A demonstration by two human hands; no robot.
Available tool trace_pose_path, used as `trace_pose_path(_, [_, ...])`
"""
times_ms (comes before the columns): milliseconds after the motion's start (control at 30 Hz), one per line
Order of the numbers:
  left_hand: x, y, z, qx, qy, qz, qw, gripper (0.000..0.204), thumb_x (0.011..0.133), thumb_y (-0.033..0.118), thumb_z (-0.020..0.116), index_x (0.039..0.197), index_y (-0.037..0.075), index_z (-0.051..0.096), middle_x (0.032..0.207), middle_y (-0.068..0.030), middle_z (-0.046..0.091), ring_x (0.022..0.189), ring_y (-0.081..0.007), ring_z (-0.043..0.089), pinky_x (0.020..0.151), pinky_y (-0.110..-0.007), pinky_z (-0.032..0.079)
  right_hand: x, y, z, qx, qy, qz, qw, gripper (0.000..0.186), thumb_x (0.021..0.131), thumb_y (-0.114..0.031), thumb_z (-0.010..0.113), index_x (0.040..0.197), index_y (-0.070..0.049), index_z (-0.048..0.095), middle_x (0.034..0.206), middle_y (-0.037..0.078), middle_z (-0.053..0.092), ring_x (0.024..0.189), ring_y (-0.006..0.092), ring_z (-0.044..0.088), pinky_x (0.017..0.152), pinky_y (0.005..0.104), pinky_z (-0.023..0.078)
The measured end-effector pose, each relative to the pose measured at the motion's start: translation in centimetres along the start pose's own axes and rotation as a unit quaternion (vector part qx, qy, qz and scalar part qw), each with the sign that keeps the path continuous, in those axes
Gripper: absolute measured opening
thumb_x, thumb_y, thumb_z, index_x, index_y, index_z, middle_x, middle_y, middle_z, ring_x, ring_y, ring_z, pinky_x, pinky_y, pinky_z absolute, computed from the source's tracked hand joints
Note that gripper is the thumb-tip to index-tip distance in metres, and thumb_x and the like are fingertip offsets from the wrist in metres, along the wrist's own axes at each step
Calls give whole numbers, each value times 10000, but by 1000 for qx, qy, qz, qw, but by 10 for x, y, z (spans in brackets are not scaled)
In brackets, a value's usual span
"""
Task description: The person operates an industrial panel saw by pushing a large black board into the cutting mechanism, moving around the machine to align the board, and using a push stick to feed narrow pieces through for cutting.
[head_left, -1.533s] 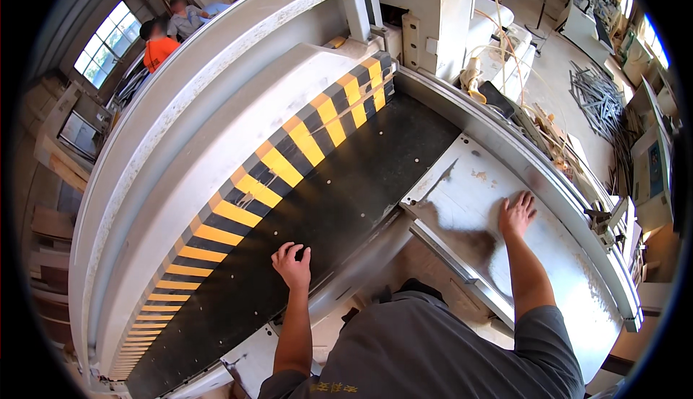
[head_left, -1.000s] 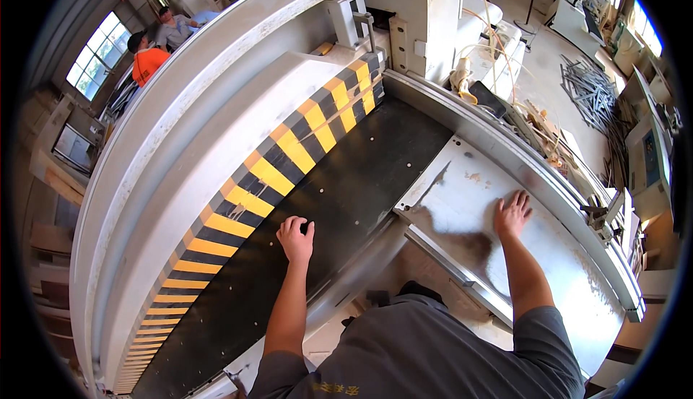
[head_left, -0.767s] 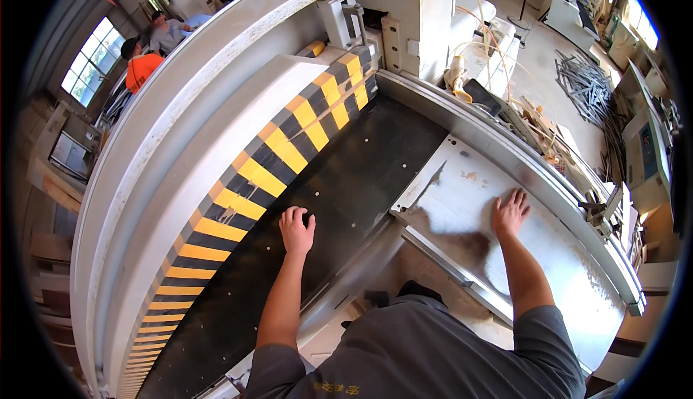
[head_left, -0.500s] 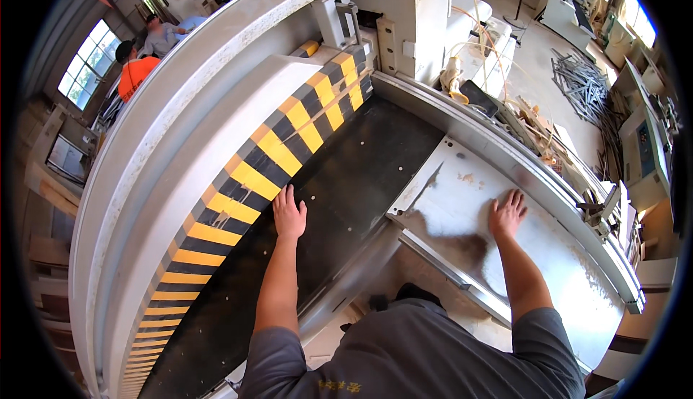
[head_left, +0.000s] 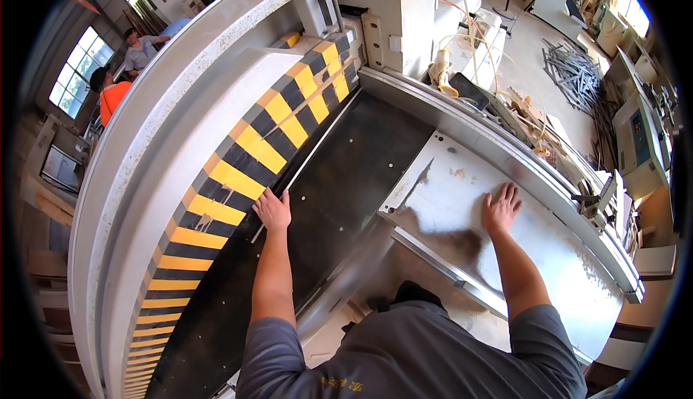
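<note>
My left hand (head_left: 274,210) rests with fingers apart where the black bed (head_left: 354,168) meets the yellow-and-black striped beam (head_left: 238,175). Its fingertips are on or beside a thin pale strip (head_left: 325,137) running along the beam's lower edge; whether they touch it I cannot tell. My right hand (head_left: 500,211) lies spread on the stained silver metal plate (head_left: 440,182) to the right, holding nothing.
Two people (head_left: 114,99) are behind the curved grey machine frame (head_left: 173,59) at upper left. A metal rail (head_left: 520,168) borders the plate. Beyond it are hoses, scrap wood, metal offcuts (head_left: 563,67) on the floor and a machine cabinet (head_left: 639,139) at far right.
My left hand has moved forward to the striped beam's base, its fingers straightening. A pale strip now shows along that edge. The view has shifted slightly; my right hand stays on the plate.
</note>
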State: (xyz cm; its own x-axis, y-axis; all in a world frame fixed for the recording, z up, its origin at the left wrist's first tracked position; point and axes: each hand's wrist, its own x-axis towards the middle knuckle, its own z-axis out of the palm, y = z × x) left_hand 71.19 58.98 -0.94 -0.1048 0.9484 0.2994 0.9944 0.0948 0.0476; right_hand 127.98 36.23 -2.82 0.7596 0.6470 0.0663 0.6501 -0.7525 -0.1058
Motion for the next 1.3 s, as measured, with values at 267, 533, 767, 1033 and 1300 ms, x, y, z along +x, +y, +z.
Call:
trace_pose_path(267, [-17,-9,16,49,-61,7,997,846,997,614,444,1558,-6,316,1593,-212,355,1503,-353,282,1241,-572,118,-1,2,8,-8,-8,1,1000,739,983,-440,491,1569,-27,312,1653,147,276,1550,303,192,1246,539,128])
trace_pose_path(533, [-98,-13,-22,-116,-55,79,989,746,863,239,749,1483,-2,411,1268,-241,541,1196,-432,536,1160,-564,329,2,8,13,-2,-4,-7,1000,736,989,-446,484,1568,-25,315,1661,149,262,1551,305,192,1245,546,123])
trace_pose_path(767, [-234,-26,-57,-221,-45,24,974,880,707,119,798,1492,42,408,1200,-218,655,1062,-405,599,968,-488,471,1,16,20,31,17,-10,999,714,977,-405,534,1552,-27,342,1652,152,285,1549,308,197,1247,538,126])
trace_pose_path(1033, [-342,-30,-131,-617,-229,-191,728,658,765,-113,668,1354,90,457,1287,-116,655,999,-145,616,870,-306,501,-168,-65,2,442,-494,-332,671,738,922,-309,753,1498,-1,409,1411,209,557,1185,271,634,952,379,520])
trace_pose_path(1300, [-379,19,-186,-614,-296,-3,732,812,831,127,763,1519,9,348,1438,-157,547,1352,-250,491,1144,-394,338,-268,-90,-64,545,-664,-298,416,596,892,-288,754,1383,-9,562,1284,143,635,1081,209,623,967,374,496])
